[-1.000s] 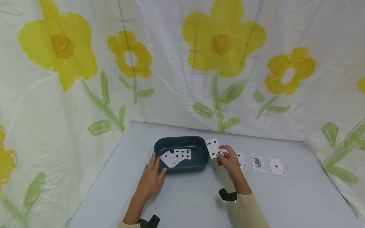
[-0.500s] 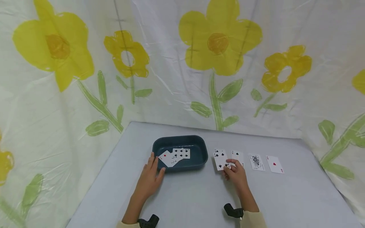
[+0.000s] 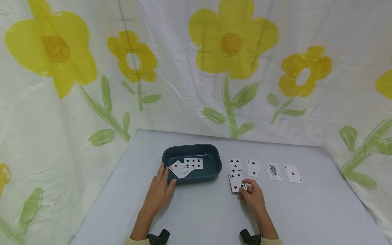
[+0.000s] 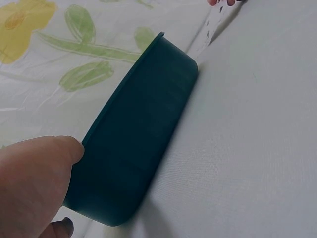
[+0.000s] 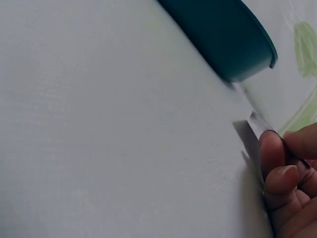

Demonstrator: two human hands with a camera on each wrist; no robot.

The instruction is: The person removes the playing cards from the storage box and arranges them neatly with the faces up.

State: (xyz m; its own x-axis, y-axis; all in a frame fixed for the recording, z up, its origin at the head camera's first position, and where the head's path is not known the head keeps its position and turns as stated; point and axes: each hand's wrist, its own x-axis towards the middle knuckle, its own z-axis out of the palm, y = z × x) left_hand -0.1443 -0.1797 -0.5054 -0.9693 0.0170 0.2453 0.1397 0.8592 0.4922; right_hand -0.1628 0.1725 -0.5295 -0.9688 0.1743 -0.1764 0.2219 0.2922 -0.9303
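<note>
My right hand pinches a spade playing card by its lower right corner, thumb on its face. In the head view the card overlaps the lower end of another spade card; the right wrist view shows it edge-on, tilted above the table, in the fingers. At the left end of a dark teal tray, my left hand rests with its fingers straight against the wall. Its thumb touches the tray near the rim in the left wrist view. Several face-up cards lie overlapping inside the tray.
Right of the overlapped card, a two of spades, a joker-like card and an ace of hearts lie in a row on the white table. A flower-printed curtain hangs behind the table.
My right hand has drawn the spade card from the tray's right rim toward the table's front, uncovering the two of spades. My left hand has stayed against the tray.
</note>
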